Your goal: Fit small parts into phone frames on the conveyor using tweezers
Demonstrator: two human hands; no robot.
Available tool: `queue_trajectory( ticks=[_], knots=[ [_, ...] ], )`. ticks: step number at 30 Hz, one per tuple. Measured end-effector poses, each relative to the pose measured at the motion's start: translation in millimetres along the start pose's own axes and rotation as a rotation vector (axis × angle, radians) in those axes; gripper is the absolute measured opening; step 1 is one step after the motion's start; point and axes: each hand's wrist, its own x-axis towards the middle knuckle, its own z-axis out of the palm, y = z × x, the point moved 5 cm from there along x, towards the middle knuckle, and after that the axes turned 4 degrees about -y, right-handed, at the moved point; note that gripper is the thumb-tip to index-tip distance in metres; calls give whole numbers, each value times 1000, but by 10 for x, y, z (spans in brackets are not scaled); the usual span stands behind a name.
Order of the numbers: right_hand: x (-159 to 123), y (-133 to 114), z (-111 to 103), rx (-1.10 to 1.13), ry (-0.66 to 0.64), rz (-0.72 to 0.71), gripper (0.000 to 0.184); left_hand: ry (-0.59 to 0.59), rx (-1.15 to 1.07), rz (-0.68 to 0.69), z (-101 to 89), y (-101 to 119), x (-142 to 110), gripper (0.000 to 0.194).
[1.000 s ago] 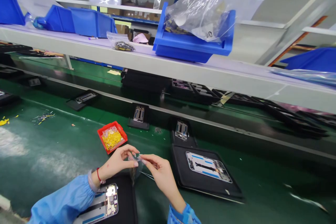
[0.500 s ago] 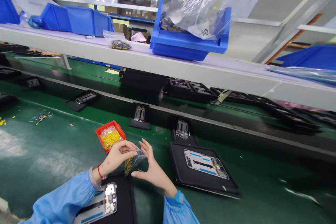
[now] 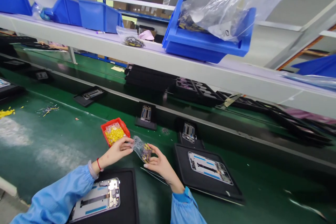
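A clear plastic bag [image 3: 140,148] with small yellow and dark parts in it is held between both hands above the green bench. My left hand [image 3: 119,152] pinches its gathered left end. At the filled right end, my right hand [image 3: 159,163] grips the bag between thumb and fingers. Just behind my left hand stands a red bin [image 3: 105,126] with small yellow pieces [image 3: 115,134] in it. Under my left forearm lies an opened phone body [image 3: 101,197] on a black tray [image 3: 128,196], partly covered by the sleeve.
To the right, another phone body [image 3: 210,168] rests on a black tray [image 3: 183,175]. Smaller phone trays line the back, such as one [image 3: 145,125] behind the bin. A white shelf [image 3: 147,54] crosses above with a blue bin [image 3: 202,47]. Loose scraps [image 3: 48,110] lie left.
The bag has turned so its filled end points right. My right hand, spread beside the bag before, now grips that end; my left hand still pinches the bag. The view has shifted slightly.
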Motion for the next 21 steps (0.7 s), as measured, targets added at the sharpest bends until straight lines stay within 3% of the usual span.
queue_trajectory(
  ticks=[8, 15, 17, 21],
  knots=[
    [114, -170, -222, -400, 74, 83, 78, -52, 322, -31, 125, -421, -39, 89],
    [219, -209, -238, -492, 111, 48, 68, -97, 531, 8, 226, -499, 165, 103],
    [250, -175, -204, -499, 130, 42, 62, -131, 575, 26, 289, -499, 261, 98],
    [280, -61, -235, -557, 237, 65, 28, -158, 653, 74, 369, -472, 366, 63]
  ],
)
